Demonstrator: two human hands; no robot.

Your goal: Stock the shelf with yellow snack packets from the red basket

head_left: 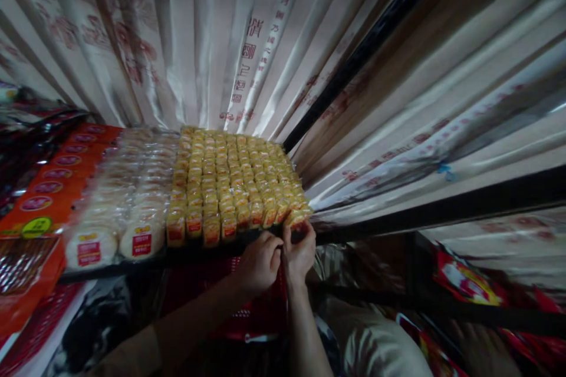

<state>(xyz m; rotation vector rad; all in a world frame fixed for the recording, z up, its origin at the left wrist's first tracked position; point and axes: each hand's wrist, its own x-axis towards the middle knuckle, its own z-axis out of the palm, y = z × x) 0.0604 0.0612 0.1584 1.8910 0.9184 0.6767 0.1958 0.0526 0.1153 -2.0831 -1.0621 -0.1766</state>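
Note:
My right hand (299,252) is at the front right corner of a block of small yellow-wrapped snack packs (234,179), standing in tight rows. Its thumb and fingertips pinch the corner snack pack (297,218). Just left of it, my left hand (260,262) is closed, fingers curled, near the shelf's front edge; whether anything is inside cannot be made out. Left of the yellow packs stand two rows of round, pale flat cakes (142,240) in clear wrappers with red labels.
Orange packets (48,194) lie farther left on the shelf. A pleated printed curtain (212,41) hangs behind, crossed by a dark bar (362,53). Below is a red basket (221,300). At lower right are red packets (464,280) and another person's dim hand (484,347).

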